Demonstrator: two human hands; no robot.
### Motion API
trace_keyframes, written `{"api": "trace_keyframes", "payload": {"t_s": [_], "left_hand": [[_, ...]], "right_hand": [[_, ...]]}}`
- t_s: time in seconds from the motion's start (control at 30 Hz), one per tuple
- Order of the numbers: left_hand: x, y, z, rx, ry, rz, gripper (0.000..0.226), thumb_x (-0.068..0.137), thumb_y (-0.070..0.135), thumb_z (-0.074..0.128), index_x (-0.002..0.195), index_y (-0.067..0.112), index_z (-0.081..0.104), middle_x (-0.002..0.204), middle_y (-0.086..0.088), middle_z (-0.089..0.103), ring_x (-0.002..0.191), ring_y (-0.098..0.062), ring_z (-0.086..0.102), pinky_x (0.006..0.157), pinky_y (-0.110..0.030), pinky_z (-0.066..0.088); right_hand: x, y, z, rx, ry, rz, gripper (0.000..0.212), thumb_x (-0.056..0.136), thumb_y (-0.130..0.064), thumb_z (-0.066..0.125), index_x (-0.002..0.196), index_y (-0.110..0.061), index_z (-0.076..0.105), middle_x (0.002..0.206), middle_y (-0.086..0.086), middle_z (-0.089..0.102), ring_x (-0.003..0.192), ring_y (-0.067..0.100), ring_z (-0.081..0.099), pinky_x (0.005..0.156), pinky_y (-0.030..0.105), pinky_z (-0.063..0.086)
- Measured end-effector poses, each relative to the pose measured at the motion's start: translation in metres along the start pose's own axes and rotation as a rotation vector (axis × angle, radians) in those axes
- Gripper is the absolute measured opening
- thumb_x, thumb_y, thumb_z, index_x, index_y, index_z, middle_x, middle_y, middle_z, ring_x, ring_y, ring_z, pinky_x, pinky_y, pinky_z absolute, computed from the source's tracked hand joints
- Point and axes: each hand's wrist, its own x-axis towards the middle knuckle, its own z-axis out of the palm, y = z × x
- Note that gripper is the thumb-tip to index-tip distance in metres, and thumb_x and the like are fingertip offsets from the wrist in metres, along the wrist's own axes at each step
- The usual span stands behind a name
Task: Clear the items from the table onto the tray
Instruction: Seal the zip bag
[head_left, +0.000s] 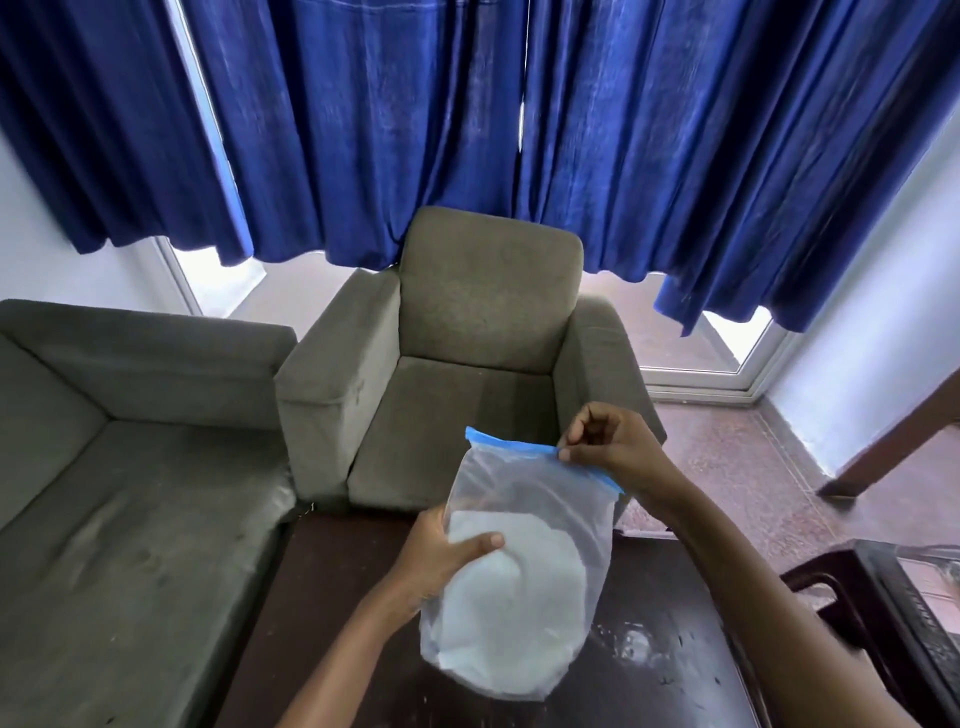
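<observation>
Bag (545, 488) of clear plastic, fitted with a blue zip strip (511, 443) along its top edge, is held by 2 hands above the near part of a dark table (337, 597). White rounded contents (514, 603) are seen filling its lower half; what they are cannot be told. The bag is held roughly upright, with the strip sloping down toward the right. Whether its bottom touches the tabletop cannot be told, nor whether the zip is sealed.

Left hand (441, 561): the bag's left side is gripped at mid height, with the thumb (483, 542) laid across the front and the fingers hidden behind the plastic.

Right hand (613, 447): the strip is pinched between thumb and forefinger toward its right end, and the remaining fingers are curled in above the pinch.

Pale glare and specks are noted on the tabletop just right of the bag.

Surroundings: a grey armchair (483, 322) is placed at the far edge of the table, with a grey sofa (130, 467) beside it on the left. Blue curtains (467, 130) are hung behind both. A dark chair (883, 597) is set at the near right, and speckled reddish floor (753, 467) is seen beyond it.
</observation>
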Motion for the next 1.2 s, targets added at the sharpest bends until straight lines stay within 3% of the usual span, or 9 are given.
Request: {"api": "trace_keyframes", "payload": {"t_s": [0.13,0.27,0.4,0.5,0.7,0.83,0.93,1.1,1.2], "left_hand": [[0.000,0.006,-0.006,-0.051,0.011,-0.013,0.065,0.043,0.037,0.083,0.101,0.010,0.068,0.092,-0.008,0.075,0.084,-0.021,0.073,0.066,-0.029,0.057],[0.003,0.010,-0.015,-0.162,0.094,0.006,0.066,0.043,0.035,0.084,0.101,0.008,0.068,0.094,-0.012,0.075,0.087,-0.028,0.072,0.073,-0.038,0.059],[0.008,0.013,-0.021,-0.232,0.119,0.019,0.063,0.045,0.034,0.082,0.102,0.012,0.070,0.095,-0.011,0.075,0.088,-0.026,0.072,0.076,-0.040,0.059],[0.014,0.012,-0.022,-0.233,0.124,0.018,0.063,0.045,0.036,0.082,0.102,0.013,0.070,0.096,-0.012,0.075,0.087,-0.025,0.072,0.072,-0.036,0.059],[0.022,0.019,-0.022,-0.128,0.095,0.075,0.069,0.044,0.042,0.080,0.106,0.014,0.063,0.099,-0.004,0.074,0.090,-0.018,0.071,0.067,-0.024,0.058],[0.027,0.025,-0.021,-0.085,0.128,0.146,0.080,0.048,0.044,0.080,0.122,0.028,0.054,0.109,0.003,0.071,0.093,-0.010,0.069,0.068,-0.019,0.056],[0.031,0.021,-0.023,-0.113,0.145,0.174,0.105,0.051,0.041,0.079,0.140,0.047,0.024,0.110,0.001,0.070,0.096,-0.016,0.069,0.076,-0.026,0.058],[0.032,0.026,-0.025,-0.133,0.150,0.245,0.042,0.079,0.012,0.073,0.114,0.033,0.062,0.118,0.004,0.067,0.100,-0.005,0.067,0.077,-0.016,0.055],[0.035,0.028,-0.023,-0.148,0.172,0.243,0.029,0.080,0.003,0.067,0.101,0.024,0.068,0.113,0.002,0.069,0.092,0.000,0.068,0.072,-0.012,0.053]], "right_hand": [[0.002,-0.007,0.009,-0.069,0.076,-0.045,0.022,0.074,0.013,0.068,0.072,-0.008,0.061,0.065,-0.005,0.066,0.060,-0.002,0.060,0.062,0.012,0.049],[-0.011,-0.001,0.007,0.125,0.384,0.065,0.028,0.083,-0.009,0.067,0.110,-0.010,0.061,0.098,0.004,0.067,0.085,0.009,0.062,0.072,0.021,0.050],[-0.036,0.024,0.028,0.405,0.141,0.310,0.045,0.079,-0.028,0.068,0.120,-0.017,0.055,0.107,0.008,0.071,0.090,0.020,0.070,0.069,0.033,0.056],[-0.041,0.033,0.045,0.508,-0.007,0.377,0.041,0.073,-0.020,0.075,0.111,-0.009,0.063,0.106,0.012,0.072,0.093,0.027,0.070,0.072,0.036,0.057],[-0.029,0.028,0.050,0.592,0.263,0.292,0.017,0.075,-0.005,0.068,0.092,-0.004,0.068,0.098,0.018,0.072,0.083,0.030,0.069,0.072,0.039,0.058],[-0.024,0.024,0.053,0.513,0.399,0.228,0.026,0.075,-0.003,0.072,0.099,-0.009,0.061,0.101,0.015,0.071,0.082,0.026,0.071,0.067,0.035,0.059],[-0.021,0.024,0.054,0.511,0.462,0.205,0.049,0.074,-0.002,0.074,0.117,-0.012,0.053,0.105,0.011,0.069,0.084,0.022,0.070,0.064,0.030,0.058],[-0.022,0.026,0.042,0.581,0.255,0.176,0.103,0.052,-0.005,0.082,0.133,-0.043,0.031,0.109,0.007,0.071,0.095,0.026,0.070,0.073,0.037,0.058],[-0.022,0.026,0.040,0.511,0.226,0.156,0.101,0.052,0.001,0.076,0.137,-0.037,0.036,0.104,0.008,0.072,0.093,0.026,0.070,0.074,0.039,0.058]]}}
